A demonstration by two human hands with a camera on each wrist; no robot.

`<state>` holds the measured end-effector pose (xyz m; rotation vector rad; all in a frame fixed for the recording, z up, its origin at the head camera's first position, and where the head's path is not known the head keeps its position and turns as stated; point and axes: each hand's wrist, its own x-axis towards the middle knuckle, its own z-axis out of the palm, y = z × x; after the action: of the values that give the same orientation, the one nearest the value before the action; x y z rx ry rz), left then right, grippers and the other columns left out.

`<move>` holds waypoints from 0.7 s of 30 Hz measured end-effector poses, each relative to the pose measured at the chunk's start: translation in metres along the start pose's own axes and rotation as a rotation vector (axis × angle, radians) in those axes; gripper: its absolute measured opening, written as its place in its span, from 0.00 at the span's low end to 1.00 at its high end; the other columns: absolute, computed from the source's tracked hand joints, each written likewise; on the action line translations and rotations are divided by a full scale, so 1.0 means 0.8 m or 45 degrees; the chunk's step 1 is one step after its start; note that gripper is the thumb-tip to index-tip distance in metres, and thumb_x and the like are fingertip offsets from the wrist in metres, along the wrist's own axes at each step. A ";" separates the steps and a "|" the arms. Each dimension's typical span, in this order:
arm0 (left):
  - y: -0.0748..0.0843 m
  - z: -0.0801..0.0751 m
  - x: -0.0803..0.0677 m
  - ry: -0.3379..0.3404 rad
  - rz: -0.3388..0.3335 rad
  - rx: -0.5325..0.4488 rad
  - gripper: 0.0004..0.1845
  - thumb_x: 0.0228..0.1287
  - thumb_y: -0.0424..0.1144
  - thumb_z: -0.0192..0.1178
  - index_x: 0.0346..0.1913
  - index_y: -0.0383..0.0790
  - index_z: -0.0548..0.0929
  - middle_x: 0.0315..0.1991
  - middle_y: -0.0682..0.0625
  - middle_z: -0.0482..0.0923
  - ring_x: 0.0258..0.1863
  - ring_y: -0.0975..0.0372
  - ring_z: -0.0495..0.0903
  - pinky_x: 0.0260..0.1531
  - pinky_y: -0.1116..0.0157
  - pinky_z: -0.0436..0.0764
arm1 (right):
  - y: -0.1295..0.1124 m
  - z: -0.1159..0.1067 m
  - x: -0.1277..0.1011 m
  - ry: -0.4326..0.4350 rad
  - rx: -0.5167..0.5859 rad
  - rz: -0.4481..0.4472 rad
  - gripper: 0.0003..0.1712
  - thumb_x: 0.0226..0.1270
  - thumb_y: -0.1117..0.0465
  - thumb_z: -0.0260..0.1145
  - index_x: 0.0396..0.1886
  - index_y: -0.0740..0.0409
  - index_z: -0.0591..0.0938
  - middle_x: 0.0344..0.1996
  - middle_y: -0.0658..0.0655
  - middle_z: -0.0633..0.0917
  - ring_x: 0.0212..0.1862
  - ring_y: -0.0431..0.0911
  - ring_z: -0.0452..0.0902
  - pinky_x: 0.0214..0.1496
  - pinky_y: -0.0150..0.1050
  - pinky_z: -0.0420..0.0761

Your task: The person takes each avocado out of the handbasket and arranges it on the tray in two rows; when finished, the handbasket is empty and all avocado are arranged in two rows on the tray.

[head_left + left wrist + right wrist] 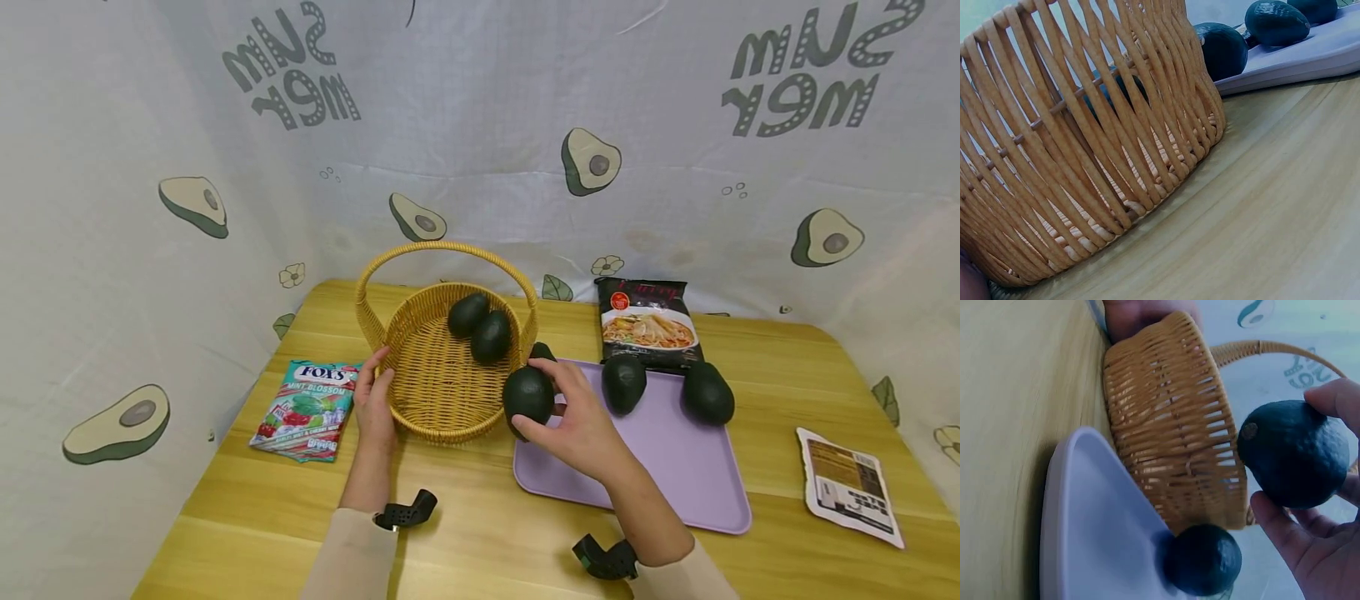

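Observation:
A yellow wicker basket (pixel 442 392) with a tall hoop handle has two dark green avocados, a rear avocado (pixel 468 315) and a front avocado (pixel 491 337), at its back right. My left hand (pixel 373 408) rests against the basket's left side, fingertips at the rim. My right hand (pixel 573 417) grips another avocado (pixel 528 393) between thumb and fingers, raised beside the basket's right rim, over the lilac tray's (pixel 675 467) left edge. On the tray are a middle avocado (pixel 624 383), a right avocado (pixel 708 393) and one partly hidden avocado (pixel 542 352) behind the held one.
A Fox's candy bag (pixel 307 408) lies left of the basket. Behind the tray is a black noodle packet (pixel 648 321), and a white-edged pouch (pixel 850 487) lies at the far right. A printed white curtain (pixel 480 125) hangs behind the wooden table (pixel 457 517).

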<state>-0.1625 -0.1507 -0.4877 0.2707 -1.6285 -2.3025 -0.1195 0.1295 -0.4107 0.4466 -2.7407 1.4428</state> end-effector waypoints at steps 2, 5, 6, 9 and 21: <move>0.000 0.000 0.000 -0.003 0.004 0.006 0.21 0.77 0.32 0.45 0.67 0.35 0.75 0.74 0.46 0.65 0.71 0.53 0.64 0.65 0.65 0.70 | 0.006 -0.003 -0.003 -0.025 -0.008 0.024 0.44 0.57 0.55 0.80 0.73 0.49 0.70 0.59 0.57 0.75 0.60 0.52 0.75 0.55 0.49 0.83; 0.000 0.000 0.001 -0.004 0.008 0.011 0.21 0.77 0.32 0.45 0.68 0.34 0.74 0.74 0.46 0.65 0.71 0.53 0.64 0.65 0.65 0.69 | 0.015 -0.007 -0.007 -0.059 -0.030 0.056 0.43 0.58 0.53 0.79 0.72 0.50 0.71 0.60 0.59 0.76 0.57 0.53 0.77 0.52 0.47 0.84; 0.000 0.000 0.001 -0.004 0.010 0.008 0.21 0.77 0.32 0.45 0.68 0.34 0.74 0.74 0.45 0.65 0.71 0.52 0.64 0.65 0.65 0.69 | 0.018 -0.009 -0.009 -0.067 -0.037 0.062 0.42 0.58 0.53 0.79 0.72 0.50 0.71 0.61 0.60 0.76 0.56 0.53 0.78 0.51 0.46 0.83; 0.000 0.000 0.000 -0.003 0.009 -0.001 0.21 0.77 0.32 0.45 0.68 0.33 0.73 0.73 0.46 0.65 0.71 0.52 0.64 0.64 0.66 0.70 | 0.025 -0.012 -0.012 -0.093 -0.057 0.070 0.42 0.59 0.52 0.79 0.72 0.49 0.72 0.63 0.60 0.77 0.52 0.52 0.78 0.46 0.43 0.83; 0.003 0.002 -0.001 0.000 0.013 -0.005 0.21 0.77 0.33 0.46 0.67 0.33 0.74 0.73 0.46 0.66 0.72 0.52 0.64 0.66 0.65 0.69 | 0.038 -0.010 -0.011 -0.293 -0.175 0.169 0.36 0.56 0.48 0.79 0.63 0.52 0.77 0.55 0.61 0.81 0.52 0.53 0.78 0.45 0.43 0.81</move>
<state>-0.1623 -0.1494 -0.4852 0.2606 -1.6213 -2.2978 -0.1198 0.1543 -0.4315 0.4606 -3.0813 1.2898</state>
